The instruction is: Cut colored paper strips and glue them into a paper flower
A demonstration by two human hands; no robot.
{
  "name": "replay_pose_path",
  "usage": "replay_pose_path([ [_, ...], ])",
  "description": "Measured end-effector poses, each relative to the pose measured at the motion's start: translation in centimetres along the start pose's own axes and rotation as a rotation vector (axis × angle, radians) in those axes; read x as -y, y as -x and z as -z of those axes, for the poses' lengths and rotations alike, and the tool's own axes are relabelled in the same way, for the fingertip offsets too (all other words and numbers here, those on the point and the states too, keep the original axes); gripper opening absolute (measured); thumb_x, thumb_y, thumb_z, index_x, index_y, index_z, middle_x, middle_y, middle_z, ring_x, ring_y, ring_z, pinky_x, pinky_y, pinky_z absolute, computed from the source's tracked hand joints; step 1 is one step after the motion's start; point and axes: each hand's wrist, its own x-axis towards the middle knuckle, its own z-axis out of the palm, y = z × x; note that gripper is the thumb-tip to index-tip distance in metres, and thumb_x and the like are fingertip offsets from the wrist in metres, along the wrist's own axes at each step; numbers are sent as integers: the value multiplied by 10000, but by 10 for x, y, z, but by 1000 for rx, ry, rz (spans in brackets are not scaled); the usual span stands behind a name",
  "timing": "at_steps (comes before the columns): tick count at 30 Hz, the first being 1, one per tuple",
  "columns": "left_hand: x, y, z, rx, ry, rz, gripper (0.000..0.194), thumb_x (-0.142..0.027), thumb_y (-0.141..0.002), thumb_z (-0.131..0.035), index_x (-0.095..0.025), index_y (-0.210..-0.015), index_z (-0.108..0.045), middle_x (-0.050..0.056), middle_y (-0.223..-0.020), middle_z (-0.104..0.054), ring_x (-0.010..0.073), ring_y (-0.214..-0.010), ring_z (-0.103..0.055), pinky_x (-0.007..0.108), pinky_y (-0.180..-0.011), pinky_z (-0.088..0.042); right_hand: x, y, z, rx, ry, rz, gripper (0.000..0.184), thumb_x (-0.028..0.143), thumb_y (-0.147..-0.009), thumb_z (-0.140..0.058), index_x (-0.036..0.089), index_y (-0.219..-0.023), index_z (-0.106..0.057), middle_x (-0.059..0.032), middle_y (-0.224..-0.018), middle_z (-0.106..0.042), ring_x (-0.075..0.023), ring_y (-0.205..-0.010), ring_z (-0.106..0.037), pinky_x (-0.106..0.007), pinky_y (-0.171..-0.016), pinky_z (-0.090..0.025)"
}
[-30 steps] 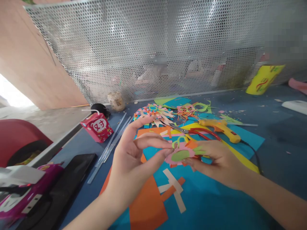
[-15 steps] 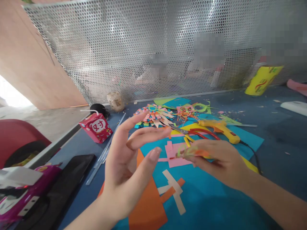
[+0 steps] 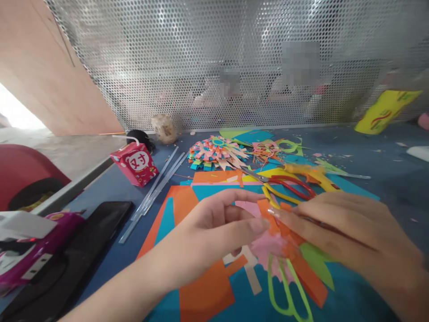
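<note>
Your right hand (image 3: pixel 355 232) pinches a paper flower (image 3: pixel 270 248) by its orange strip (image 3: pixel 266 214). Your left hand (image 3: pixel 214 230) is just beside it, thumb and forefinger parted; whether they touch the strip, I cannot tell. The step in hand looks like positioning that strip; the next move seems to call for a steady right pinch and a light left touch, since paper creases easily. The flower is above the blue paper (image 3: pixel 234 306), tilted: scalloped and pink, with green loops (image 3: pixel 283 311) hanging towards you and a pointed green leaf (image 3: pixel 317 257). Beyond, on the bench (image 3: pixel 100 183), are scissors (image 3: pixel 266 179), a yellow glue gun (image 3: pixel 325 179) and a fringed rosette (image 3: pixel 217 152).
</note>
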Motion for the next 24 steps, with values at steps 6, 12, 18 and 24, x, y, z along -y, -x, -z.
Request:
replay_pose_path([
  [6,0,0,-1,7,-56,10,447,-465,-706,-642,-194,-1055,-575,39,-767,-635,121,-633,-565,227,-554,-421,-1,12,0,45,-71,-67,260,209,-958,-364,277,-1095,-574,25,-808,-667,-104,-683,-605,-265,-575,-474],
  [12,-10,-4,2,-330,116,-310,315,-365,-847,-464,-190,-1068,-604,69,-1161,-609,234,-1068,-551,315,-791,-477,2,9,-3,49,-12,-6,299,108,-931,-349,232,-1060,-589,0,-757,-670,-154,-643,-605,-333,-537,-443],
  [18,-28,11,2,-212,286,-484,470,-456,-882,-319,-166,-844,-687,51,-654,-667,169,-640,-640,282,-599,-529,0,1,-3,110,5,48,178,132,-902,-462,204,-978,-607,7,-747,-677,-133,-607,-611,-290,-515,-465],
  [24,-30,11,9,-265,235,-568,407,24,-747,-356,-217,-918,-635,-16,-643,-599,87,-565,-553,182,-490,-438,1,9,-6,60,3,32,211,129,-914,-443,204,-1051,-585,11,-750,-666,-122,-610,-590,-296,-535,-437],
])
